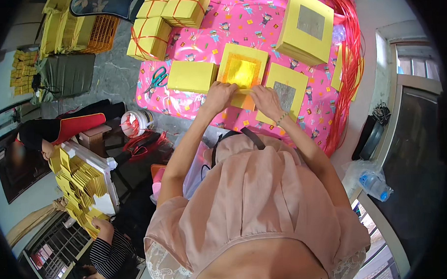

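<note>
In front of me lies a stack of yellow paper (227, 57) with a shiny gold foil panel bordered in orange on top. My left hand (221, 96) pinches the near edge of the top sheet, which looks curled or folded up there. A short way to the right, my right hand (267, 103) grips the same edge, fingers closed. A low stack of plain yellow paper (191, 76) sits beside my left hand. Under and beyond my right wrist is yellow paper with a silver-grey square (293, 83). Green-handled scissors (157, 80) rest left of the plain stack.
A pink patterned cover (200, 47) spreads over the table. Red-tied yellow bundles (150, 39) stand far left, a tall yellow stack (322, 18) far right. Red strings (348, 61) hang along the right edge. At left, other people's hands (104, 229) handle folded yellow paper (79, 181).
</note>
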{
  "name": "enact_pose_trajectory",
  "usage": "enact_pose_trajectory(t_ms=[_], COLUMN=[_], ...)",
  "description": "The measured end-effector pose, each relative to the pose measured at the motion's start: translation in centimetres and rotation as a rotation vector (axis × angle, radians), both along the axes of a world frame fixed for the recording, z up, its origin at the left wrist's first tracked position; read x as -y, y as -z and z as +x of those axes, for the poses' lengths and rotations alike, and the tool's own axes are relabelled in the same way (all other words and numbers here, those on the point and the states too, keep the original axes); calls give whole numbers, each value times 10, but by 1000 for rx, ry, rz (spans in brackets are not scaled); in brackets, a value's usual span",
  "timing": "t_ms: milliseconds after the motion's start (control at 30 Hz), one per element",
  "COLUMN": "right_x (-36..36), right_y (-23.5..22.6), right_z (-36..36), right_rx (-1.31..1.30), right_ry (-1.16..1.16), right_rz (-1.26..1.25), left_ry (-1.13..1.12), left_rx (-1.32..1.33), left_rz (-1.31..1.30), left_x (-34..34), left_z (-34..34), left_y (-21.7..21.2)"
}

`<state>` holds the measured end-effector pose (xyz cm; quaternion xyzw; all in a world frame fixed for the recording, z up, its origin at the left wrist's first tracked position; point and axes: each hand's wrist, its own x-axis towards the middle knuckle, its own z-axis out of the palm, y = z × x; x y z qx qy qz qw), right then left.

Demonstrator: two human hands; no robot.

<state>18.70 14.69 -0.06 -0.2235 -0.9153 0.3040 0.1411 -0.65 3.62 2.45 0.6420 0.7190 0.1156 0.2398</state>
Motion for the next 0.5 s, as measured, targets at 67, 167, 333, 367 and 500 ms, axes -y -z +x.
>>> enact_pose_trajectory(t_ms=[67, 167, 333, 367, 500], right_x=[-12, -36, -77, -83, -100], right_y=[-6, -8, 4, 5, 17], right_z=[-4, -15, -37, -41, -52], right_rx=[33, -6, 0, -1, 164], right_ry=[65, 155, 265, 264, 274], right_rz=[-80, -208, -209, -205, -131], left_ry=[6, -94, -92, -93, -106], left_rx=[-15, -106, -74, -91, -146], left_rz=[76, 501, 414, 388, 338], left_x=[-7, -9, -13, -16, -30], left_z=[5, 18, 26, 27, 27], left_y=[-11, -20, 9, 12, 22])
